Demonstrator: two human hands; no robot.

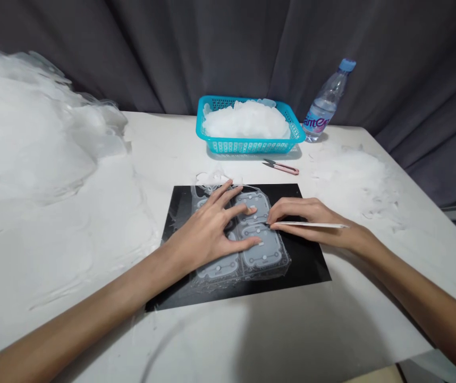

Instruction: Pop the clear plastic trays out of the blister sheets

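Note:
A translucent molded sheet (263, 254) with several rounded-rectangle panels lies on a black mat (307, 266). My left hand (208, 226) rests on it with fingers spread, thumb and index fingertip pressing the right-hand panels. In my right hand (311, 215), a slim white tool (311, 225) is pinched between thumb and fingers. Its thin dark tip touches the sheet at the gap between the upper and lower right panels. Whether it is a knife or tweezers I cannot tell. Loose clear strips (212, 181) curl at the sheet's far edge.
Behind the mat lie pink-handled thread snips (281, 167). A turquoise basket (250, 146) holds a heap of whitish translucent pieces, and a water bottle (326, 106) stands beside it. A large pile of translucent sheets (32, 127) covers the left side. Clear scraps (359, 181) lie at the right.

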